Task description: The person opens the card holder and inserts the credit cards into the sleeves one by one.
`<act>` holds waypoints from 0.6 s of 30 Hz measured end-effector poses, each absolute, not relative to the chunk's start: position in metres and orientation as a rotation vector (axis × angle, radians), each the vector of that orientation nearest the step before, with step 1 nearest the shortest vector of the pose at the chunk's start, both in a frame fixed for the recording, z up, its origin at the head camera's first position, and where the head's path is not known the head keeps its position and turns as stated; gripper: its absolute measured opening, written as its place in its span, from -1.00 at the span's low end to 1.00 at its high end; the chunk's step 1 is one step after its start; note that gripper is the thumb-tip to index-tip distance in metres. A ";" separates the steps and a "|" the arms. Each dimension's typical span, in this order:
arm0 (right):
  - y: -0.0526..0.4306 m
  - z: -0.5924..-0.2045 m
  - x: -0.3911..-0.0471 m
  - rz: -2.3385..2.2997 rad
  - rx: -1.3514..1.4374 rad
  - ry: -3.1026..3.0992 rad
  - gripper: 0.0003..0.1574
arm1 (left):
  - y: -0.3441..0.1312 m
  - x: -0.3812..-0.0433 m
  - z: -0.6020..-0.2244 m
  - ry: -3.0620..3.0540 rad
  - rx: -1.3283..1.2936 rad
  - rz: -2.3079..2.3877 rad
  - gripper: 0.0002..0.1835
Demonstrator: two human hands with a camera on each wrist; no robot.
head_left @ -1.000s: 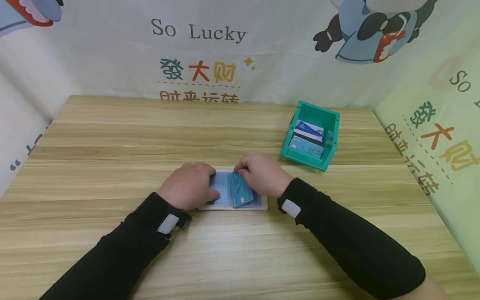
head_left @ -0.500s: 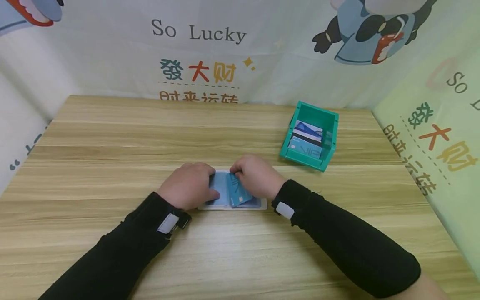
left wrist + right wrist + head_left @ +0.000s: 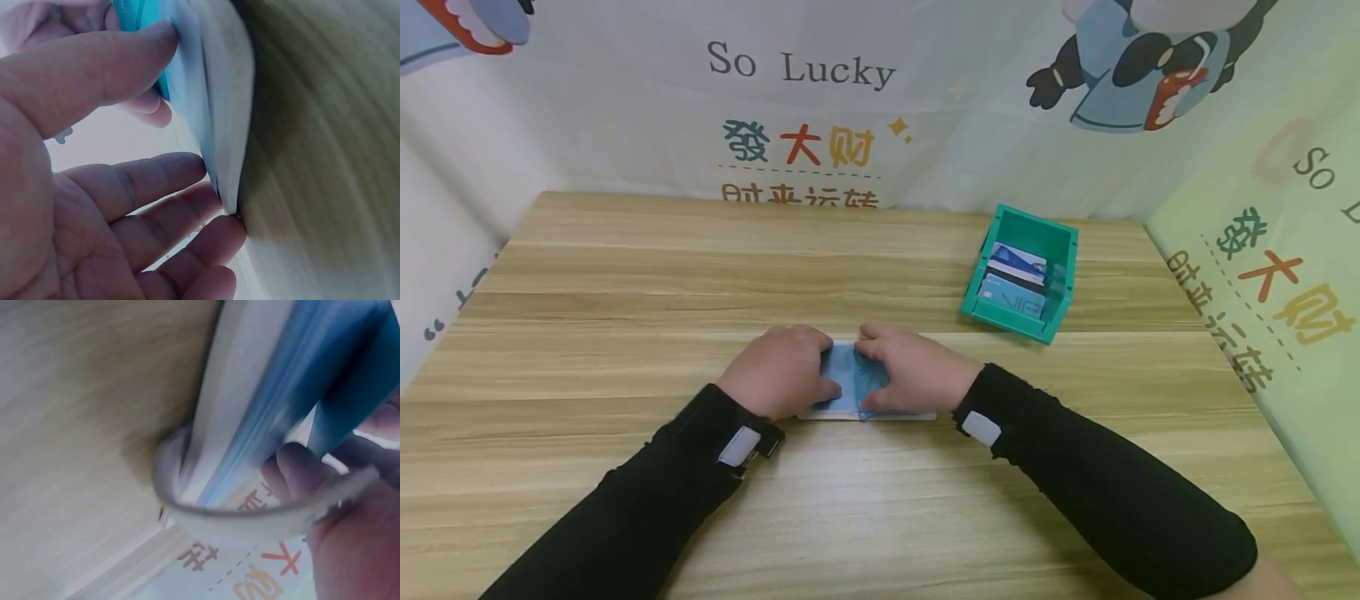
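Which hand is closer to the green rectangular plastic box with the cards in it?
Right. The right hand is in front of and left of the green box; the left hand is farther left, at the left side of the open pale-blue booklet.

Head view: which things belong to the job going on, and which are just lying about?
In the job:
left hand, holding the booklet
right hand, holding the blue card
probably the green box and its cards, though untouched

Seemingly just surroundings:
table
printed cloth
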State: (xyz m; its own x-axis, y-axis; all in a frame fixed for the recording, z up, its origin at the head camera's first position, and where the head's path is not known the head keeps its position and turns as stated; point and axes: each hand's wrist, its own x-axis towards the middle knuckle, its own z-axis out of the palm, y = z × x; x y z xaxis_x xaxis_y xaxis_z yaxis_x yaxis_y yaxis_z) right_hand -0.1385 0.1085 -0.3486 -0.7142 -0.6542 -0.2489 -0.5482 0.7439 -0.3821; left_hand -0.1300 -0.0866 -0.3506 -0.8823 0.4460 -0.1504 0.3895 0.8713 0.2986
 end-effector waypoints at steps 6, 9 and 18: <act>0.113 -0.348 -0.137 -0.354 -0.955 2.502 0.15 | -0.087 -0.130 -0.351 2.831 0.638 0.382 -0.44; 0.113 -0.349 -0.137 -0.349 -0.963 2.512 0.10 | -0.087 -0.129 -0.350 2.835 0.643 0.396 -0.45; 0.110 -0.353 -0.135 -0.334 -0.956 2.611 0.01 | -0.086 -0.130 -0.351 2.828 0.646 0.422 -0.50</act>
